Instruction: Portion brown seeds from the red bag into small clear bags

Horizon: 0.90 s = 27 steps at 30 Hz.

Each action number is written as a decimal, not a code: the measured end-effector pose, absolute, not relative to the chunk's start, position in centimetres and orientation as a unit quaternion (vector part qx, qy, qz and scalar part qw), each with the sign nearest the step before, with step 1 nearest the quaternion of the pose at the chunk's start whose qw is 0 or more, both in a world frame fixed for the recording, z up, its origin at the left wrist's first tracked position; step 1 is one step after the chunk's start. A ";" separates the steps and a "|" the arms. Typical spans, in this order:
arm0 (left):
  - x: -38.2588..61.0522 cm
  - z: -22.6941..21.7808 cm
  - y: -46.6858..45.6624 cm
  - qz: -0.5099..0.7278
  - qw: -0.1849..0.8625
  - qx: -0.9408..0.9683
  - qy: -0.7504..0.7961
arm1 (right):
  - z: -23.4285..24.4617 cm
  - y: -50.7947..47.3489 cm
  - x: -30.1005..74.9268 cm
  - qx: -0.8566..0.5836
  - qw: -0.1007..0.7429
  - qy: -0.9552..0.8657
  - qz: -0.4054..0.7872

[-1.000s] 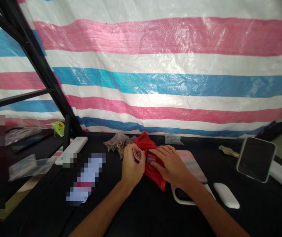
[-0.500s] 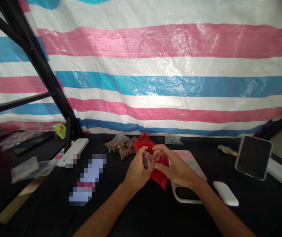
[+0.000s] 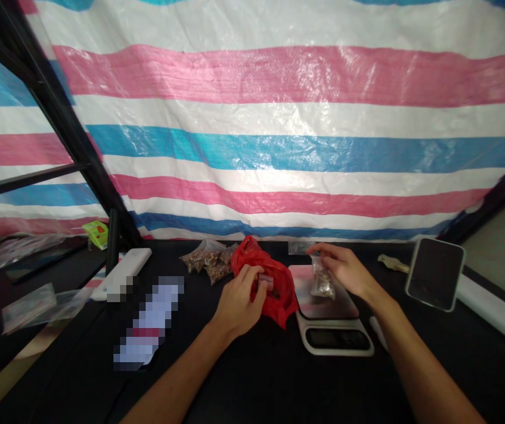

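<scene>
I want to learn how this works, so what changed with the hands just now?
The right hand moved away from the other hand, off to the right, carrying a small clear bag of brown bits. It now holds that bag over the kitchen scale. The left hand stayed at the red bag. The little bags of brown bits stayed where they were.

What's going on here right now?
The left hand grips a red plastic bag on a black table. The right hand holds a small clear bag of brown pieces over a digital scale. More clear bags of brown pieces lie together behind the red bag.
</scene>
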<state>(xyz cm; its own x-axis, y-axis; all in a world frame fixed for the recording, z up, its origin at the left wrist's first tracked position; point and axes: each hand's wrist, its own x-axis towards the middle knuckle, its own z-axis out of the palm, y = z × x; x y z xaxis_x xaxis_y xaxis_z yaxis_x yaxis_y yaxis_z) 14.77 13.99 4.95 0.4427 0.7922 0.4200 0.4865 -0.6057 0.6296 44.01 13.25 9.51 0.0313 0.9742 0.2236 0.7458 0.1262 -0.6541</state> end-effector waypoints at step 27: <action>14.3 4.5 15.3 0.493 0.136 0.787 0.345 | 9.9 12.9 44.3 -0.538 0.400 -0.740 -0.051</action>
<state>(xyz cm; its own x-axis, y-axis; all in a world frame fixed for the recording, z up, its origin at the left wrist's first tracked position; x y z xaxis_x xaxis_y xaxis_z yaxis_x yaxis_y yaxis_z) 14.32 15.29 4.46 0.2759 0.6767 0.6826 0.4091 -0.7253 0.5536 44.28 12.94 9.90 -0.1006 0.7562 0.6466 0.8373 0.4153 -0.3555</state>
